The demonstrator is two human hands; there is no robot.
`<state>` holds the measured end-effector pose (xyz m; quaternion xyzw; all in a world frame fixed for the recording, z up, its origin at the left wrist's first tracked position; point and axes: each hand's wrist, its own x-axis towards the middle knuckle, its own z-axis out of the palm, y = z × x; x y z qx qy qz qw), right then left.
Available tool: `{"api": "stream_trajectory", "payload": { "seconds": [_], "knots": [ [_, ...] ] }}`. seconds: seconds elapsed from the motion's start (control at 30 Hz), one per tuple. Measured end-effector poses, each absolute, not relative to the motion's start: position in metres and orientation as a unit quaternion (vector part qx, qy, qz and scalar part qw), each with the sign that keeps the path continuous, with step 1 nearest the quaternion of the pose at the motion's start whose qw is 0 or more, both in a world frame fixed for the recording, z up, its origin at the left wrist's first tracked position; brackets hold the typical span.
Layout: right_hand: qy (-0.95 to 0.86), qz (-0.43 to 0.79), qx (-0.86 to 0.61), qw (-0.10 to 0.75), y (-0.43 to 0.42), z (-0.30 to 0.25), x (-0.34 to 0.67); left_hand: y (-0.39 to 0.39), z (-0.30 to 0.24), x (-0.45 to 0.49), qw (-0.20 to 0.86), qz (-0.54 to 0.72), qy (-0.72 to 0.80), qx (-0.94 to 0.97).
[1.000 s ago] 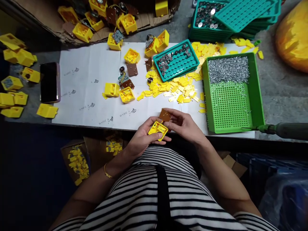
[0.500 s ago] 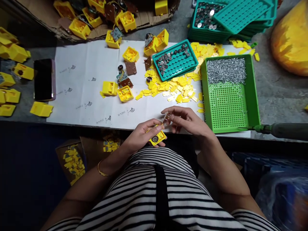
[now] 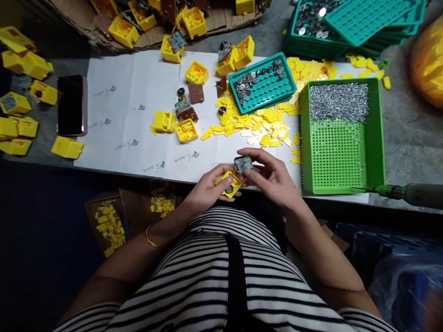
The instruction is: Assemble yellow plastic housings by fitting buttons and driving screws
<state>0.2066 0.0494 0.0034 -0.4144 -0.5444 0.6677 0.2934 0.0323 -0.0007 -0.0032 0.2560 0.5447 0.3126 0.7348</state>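
Note:
My left hand grips a small yellow plastic housing at the near edge of the table, above my striped lap. A round dark part shows inside the housing. My right hand pinches a small circuit board, its greenish component side up, right above the housing. Thin wires seem to join board and housing. Both hands are closed around their parts and nearly touch each other.
White paper sheets cover the table. A green tray of small metal screws lies right, a teal tray of button cells beyond, with loose yellow clips. More yellow housings, a phone, an electric screwdriver.
My right hand has turned the circuit board over: its brown back showed a second ago, now its component side faces up. The housing in my left hand has tilted and both hands have stayed close.

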Motion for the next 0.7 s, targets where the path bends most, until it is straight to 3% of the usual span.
{"api": "stream_trajectory", "payload": {
  "seconds": [0.17, 0.37, 0.53, 0.7],
  "knots": [
    [-0.590, 0.595, -0.437, 0.329, 0.040, 0.008, 0.205, 0.002, -0.001, 0.029, 0.787, 0.361, 0.480, 0.137],
    [-0.759, 0.445, -0.396, 0.261, 0.026, 0.020, 0.212, 0.004, 0.004, 0.028, 0.791, 0.413, 0.445, 0.071],
    [-0.816, 0.403, -0.364, 0.200, 0.019, 0.023, 0.216, 0.000, 0.010, 0.031, 0.798, 0.415, 0.431, 0.078],
    [-0.784, 0.416, -0.377, 0.264, 0.011, 0.027, 0.212, -0.004, 0.013, 0.037, 0.787, 0.428, 0.430, 0.111]
  ]
}}
